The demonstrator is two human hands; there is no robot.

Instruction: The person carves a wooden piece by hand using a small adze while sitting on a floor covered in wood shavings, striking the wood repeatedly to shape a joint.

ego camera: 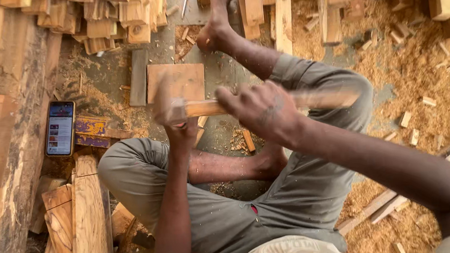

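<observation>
My right hand grips the long wooden handle of a mallet, whose blurred wooden head hangs over my left hand. My left hand is closed around something under the mallet head; what it holds is hidden. Behind the mallet a flat square wooden board lies on the floor. I sit on the floor in grey trousers, one leg folded under me, the other stretched out with its foot near the stacked wood.
A phone with a lit screen rests on a thick plank at left. Cut wooden blocks pile along the top. Planks lie at lower left. Sawdust and wood chips cover the floor at right.
</observation>
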